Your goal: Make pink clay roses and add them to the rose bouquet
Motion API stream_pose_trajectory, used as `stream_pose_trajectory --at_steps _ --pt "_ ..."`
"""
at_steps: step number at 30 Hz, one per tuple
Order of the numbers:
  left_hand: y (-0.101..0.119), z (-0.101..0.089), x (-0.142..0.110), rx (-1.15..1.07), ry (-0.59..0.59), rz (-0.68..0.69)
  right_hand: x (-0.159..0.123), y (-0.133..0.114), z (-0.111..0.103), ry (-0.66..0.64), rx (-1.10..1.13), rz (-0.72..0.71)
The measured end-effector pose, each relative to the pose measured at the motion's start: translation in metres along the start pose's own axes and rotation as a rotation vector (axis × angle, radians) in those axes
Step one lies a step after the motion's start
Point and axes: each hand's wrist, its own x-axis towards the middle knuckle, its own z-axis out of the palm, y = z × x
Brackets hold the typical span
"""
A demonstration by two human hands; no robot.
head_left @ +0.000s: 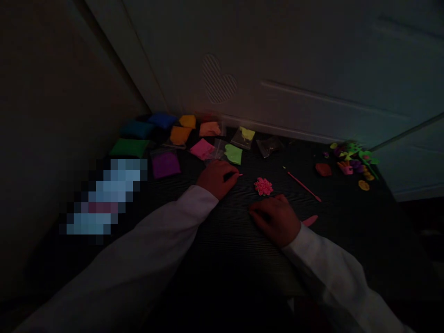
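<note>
My left hand (218, 179) is closed in a pinch, with a tiny pink piece of modelling clay (240, 175) poking out at its fingertips. To its right on the dark table lies a pink clay flower (263, 186) made of many small petals. My right hand (277, 219) rests just below the flower, thumb and fingers pressed together; whether anything is between them is too dark to see. A pink clay knife (310, 220) lies partly hidden behind my right wrist. Farther right is a thin pink modelling tool (303, 186), lying diagonally.
Bags of coloured clay line the back, among them a pink one (202, 149), a light green one (233, 154) and a purple one (165, 164). A red lump (323, 169) and several small clay pieces (347, 166) lie at right. A blurred-out bright screen (107, 196) is at left.
</note>
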Motion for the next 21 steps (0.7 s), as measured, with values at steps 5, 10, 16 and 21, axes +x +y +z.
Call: stream_pose_trajectory --at_steps 5,10,16,21 --pt "-0.0007 0.0003 0.0001 -0.012 -0.010 -0.002 0.0007 -0.0009 -0.0012 0.012 0.019 0.001" --pt "-0.0012 0.0008 -0.0005 -0.007 -0.002 -0.002 0.0005 -0.0011 -0.0010 0.011 0.010 -0.002" --pt "-0.0018 0.0011 -0.0004 -0.001 -0.005 0.003 -0.0018 0.0010 -0.0029 0.002 0.020 -0.020" --pt "-0.0006 0.0004 -0.0004 -0.017 -0.007 0.002 -0.0074 0.0010 -0.0052 -0.019 0.025 -0.048"
